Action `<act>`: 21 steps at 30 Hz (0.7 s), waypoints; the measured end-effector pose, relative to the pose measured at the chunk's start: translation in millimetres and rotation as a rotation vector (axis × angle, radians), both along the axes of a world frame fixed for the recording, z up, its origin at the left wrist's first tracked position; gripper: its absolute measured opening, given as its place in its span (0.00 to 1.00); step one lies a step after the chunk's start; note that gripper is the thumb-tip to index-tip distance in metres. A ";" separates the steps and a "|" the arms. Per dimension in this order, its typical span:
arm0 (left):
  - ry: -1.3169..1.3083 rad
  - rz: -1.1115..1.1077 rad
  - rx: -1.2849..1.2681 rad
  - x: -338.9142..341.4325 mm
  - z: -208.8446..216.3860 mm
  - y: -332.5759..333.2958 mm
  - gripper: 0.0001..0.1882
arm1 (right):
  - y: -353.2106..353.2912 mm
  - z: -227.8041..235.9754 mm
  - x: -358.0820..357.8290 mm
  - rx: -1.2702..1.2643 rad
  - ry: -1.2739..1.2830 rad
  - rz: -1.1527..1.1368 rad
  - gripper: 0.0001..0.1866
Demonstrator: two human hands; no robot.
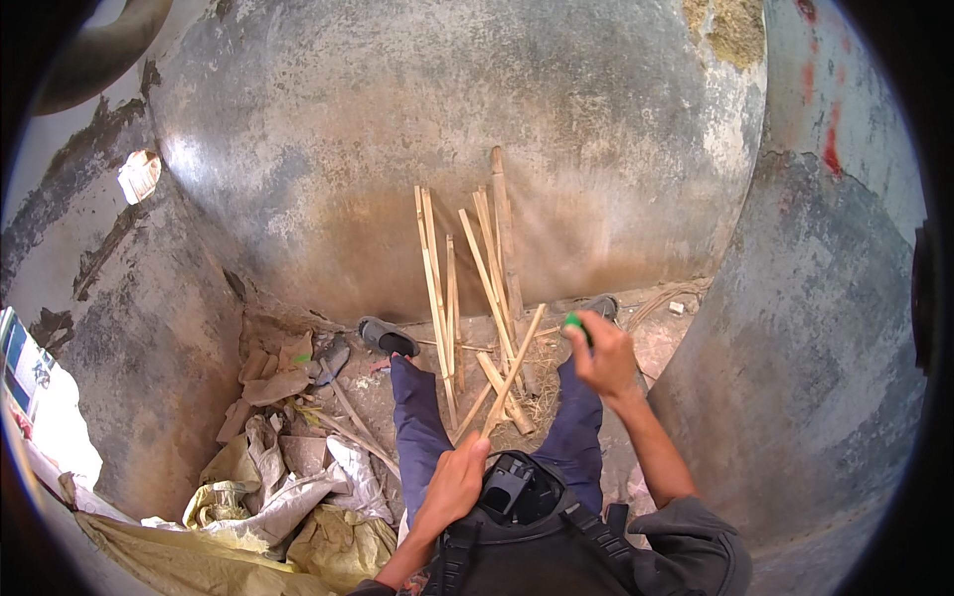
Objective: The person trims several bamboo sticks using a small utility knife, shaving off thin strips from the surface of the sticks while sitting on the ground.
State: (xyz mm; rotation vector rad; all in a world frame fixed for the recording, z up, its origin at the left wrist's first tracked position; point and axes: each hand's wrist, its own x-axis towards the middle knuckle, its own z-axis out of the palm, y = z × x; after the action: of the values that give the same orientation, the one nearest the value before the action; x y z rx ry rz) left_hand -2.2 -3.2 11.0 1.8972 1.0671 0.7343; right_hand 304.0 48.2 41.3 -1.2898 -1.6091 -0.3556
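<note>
My left hand (457, 484), low in the middle, is closed round the lower end of a pale wooden strip (517, 368). The strip slants up and to the right, away from my lap. My right hand (604, 360) is raised to the right of the strip, apart from it. Its fingers are wrapped round a small green object (573, 322), perhaps a handle; motion blur and the fingers hide its kind. Beyond the held strip, several thin wooden strips (429, 260) lean against the wall beside a thicker pole (504, 223).
A thick short stick (516, 409) lies on the floor between my legs, among shavings. Sacks (343, 544) and broken pieces (273, 385) are heaped at the left. A curved grey wall (338, 179) stands ahead, with another wall (805, 368) close on the right.
</note>
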 end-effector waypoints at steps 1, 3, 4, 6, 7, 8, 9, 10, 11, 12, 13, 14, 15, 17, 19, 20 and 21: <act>-0.003 -0.018 -0.010 -2.9 3.8 -3.7 0.24 | 3.0 6.5 13.9 -0.020 0.040 -0.071 0.13; -0.037 -0.026 -0.025 -7.6 6.1 -3.1 0.24 | -1.1 11.0 18.6 0.011 0.066 -0.052 0.13; -0.066 -0.018 -0.030 -9.7 5.3 -0.4 0.24 | -3.2 13.9 18.7 0.026 0.080 -0.041 0.13; -0.100 -0.012 -0.021 -9.6 3.7 5.9 0.25 | -14.0 12.5 6.5 -0.002 0.043 0.044 0.12; -0.103 -0.013 -0.007 -8.1 4.4 10.5 0.25 | -19.4 8.0 -1.5 -0.017 0.025 0.087 0.12; -0.106 -0.015 0.007 -6.9 3.5 13.9 0.25 | -19.8 -0.9 -7.2 0.055 -0.023 0.141 0.11; -0.101 -0.014 -0.006 -7.6 -0.6 16.0 0.24 | -24.9 -3.9 -17.5 0.008 -0.056 0.183 0.11; -0.097 -0.015 -0.019 -7.3 -5.7 17.8 0.24 | -32.7 -3.8 -28.8 -0.039 -0.091 0.224 0.12; -0.093 -0.014 -0.031 -7.1 -8.2 18.0 0.23 | -37.5 -4.4 -38.8 -0.084 -0.126 0.265 0.12; -0.071 -0.008 -0.016 -3.3 -5.7 15.6 0.22 | -40.4 -6.7 -45.0 -0.090 -0.137 0.274 0.12; -0.048 -0.001 0.000 1.1 0.1 11.3 0.21 | -42.4 -8.7 -50.7 -0.096 -0.147 0.284 0.12; -0.025 0.007 0.016 4.9 4.2 7.7 0.20 | -42.9 -9.7 -53.9 -0.101 -0.157 0.295 0.12; -0.020 0.011 0.019 7.4 6.1 5.2 0.20 | -41.8 -9.9 -55.6 -0.110 -0.157 0.292 0.12; -0.009 0.020 0.025 10.9 7.9 2.0 0.18 | -39.2 -11.2 -56.7 -0.128 -0.157 0.286 0.12; -0.007 0.036 0.088 11.0 3.2 2.4 0.20 | -39.5 -10.3 -57.0 -0.147 -0.149 0.283 0.12; -0.006 0.044 0.119 10.7 0.6 2.9 0.20 | -39.6 -10.0 -56.8 -0.157 -0.146 0.282 0.11; 0.011 0.052 0.118 10.2 -1.1 3.3 0.20 | -37.2 -11.2 -55.0 -0.147 -0.147 0.259 0.12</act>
State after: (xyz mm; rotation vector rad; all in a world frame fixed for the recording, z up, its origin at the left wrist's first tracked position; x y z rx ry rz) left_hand 8.0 0.1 9.9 1.9816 1.1048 0.8330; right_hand 249.0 11.1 30.0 -1.1664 -1.9315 -0.1771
